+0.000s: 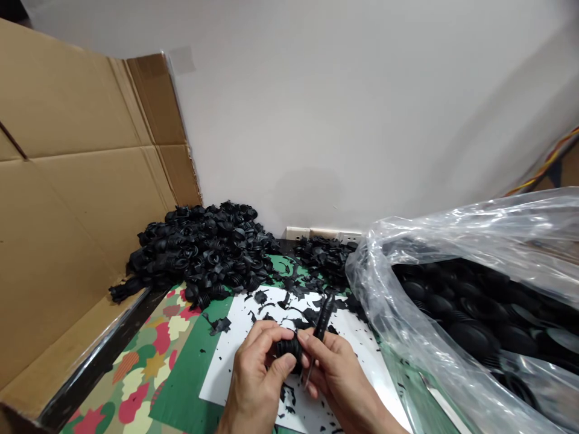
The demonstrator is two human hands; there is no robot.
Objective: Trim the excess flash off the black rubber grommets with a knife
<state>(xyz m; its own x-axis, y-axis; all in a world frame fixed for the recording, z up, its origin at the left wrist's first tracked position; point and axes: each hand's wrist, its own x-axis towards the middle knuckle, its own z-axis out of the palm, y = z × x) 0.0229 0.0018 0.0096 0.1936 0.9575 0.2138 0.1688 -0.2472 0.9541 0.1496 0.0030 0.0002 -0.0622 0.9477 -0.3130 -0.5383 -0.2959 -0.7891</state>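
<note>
Slip risk first. The small black ribbed piece sits between the hands over the white sheet, right of the sheet's near left corner. It looks soft and springy; squeezed unevenly, it could twist or pop out of the fingers. The slim black-handled tool has a thin metal end pointing down, close to fingertips on both sides; a skid off the rubber could nick a finger. Too deep a bite could tear the ribs.

Loose black scraps litter the sheet, thickest along its far edge. A dropped piece would be easily lost among them. Large heap of black parts at the tabletop's far left, beside the cardboard; it looks loosely stacked, so a knock might send some sliding onto the sheet.

Clear plastic bag on the right, black discs inside. Its slack rim could snag the right forearm if the elbow swings out.

Pose: both forearms come in from the near edge, wrists low. Left hand curls round the piece, pinching it between thumb and bent fingers. Right hand clasps the tool, handle slanting up and away past the knuckles, thumb and index at the piece's right side. Exact contact of the metal end with the rubber: cannot tell, fingers hide it.
</note>
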